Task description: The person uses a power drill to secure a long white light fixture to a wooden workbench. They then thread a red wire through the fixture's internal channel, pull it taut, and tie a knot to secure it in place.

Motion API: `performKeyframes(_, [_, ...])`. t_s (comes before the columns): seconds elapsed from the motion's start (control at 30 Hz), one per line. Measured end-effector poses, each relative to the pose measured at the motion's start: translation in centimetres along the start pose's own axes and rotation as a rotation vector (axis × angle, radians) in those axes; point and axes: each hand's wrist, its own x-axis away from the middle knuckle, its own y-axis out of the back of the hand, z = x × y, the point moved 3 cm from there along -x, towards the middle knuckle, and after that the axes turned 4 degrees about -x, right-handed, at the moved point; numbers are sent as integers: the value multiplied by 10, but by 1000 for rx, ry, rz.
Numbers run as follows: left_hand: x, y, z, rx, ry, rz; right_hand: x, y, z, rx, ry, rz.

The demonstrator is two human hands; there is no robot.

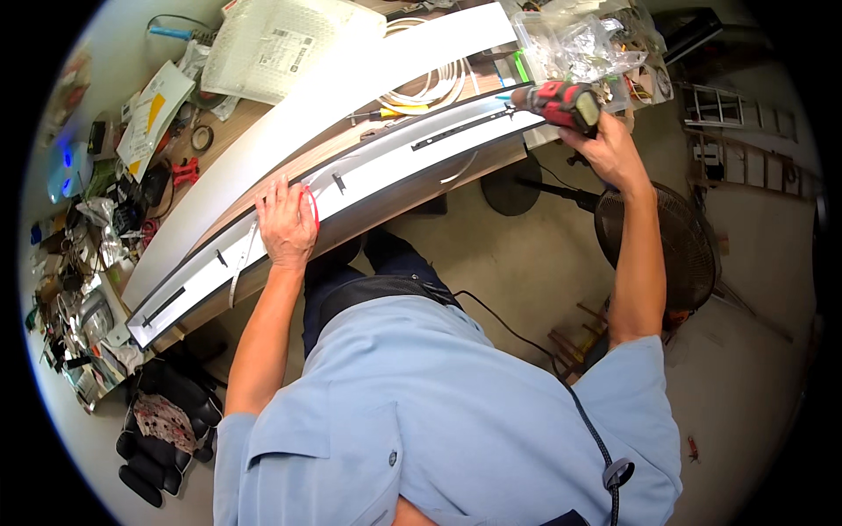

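Note:
A long white channel with dark edges [377,191] lies across the front of the workbench, with short black brackets inside it. My left hand [288,223] rests on it, fingers stretched out flat. A red curved edge [313,209] shows beside that hand; the rest of the thing is hidden. A thin pale strip [239,270] hangs over the channel's near side. My right hand [611,151] grips a red and black cordless drill [561,103] at the channel's right end. The drill's nose points left, over the channel; whether its tip touches anything I cannot tell.
Behind the channel lie a long white panel [307,96], a coil of white cable [430,83] and a bubble-wrapped package [294,48]. A clear plastic box of parts [579,53] stands at the far right. A pedestal fan [653,245] is near my right arm; a black chair [167,430] stands lower left.

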Motion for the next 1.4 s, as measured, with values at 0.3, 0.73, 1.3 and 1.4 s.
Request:
performKeyframes(0.3, [3, 28, 22, 603, 171, -94, 72, -99, -24, -1095, -97, -300])
performKeyframes(0.73, [173, 153, 130, 1080, 1128, -679, 93, -268, 218, -857, 9, 333])
performKeyframes(1.3, [267, 118, 327, 851, 1610, -1076, 130, -563, 473, -34, 574, 823])
performKeyframes(1.4, [277, 100, 339, 698, 1562, -979, 138, -594, 490, 135, 646, 803])
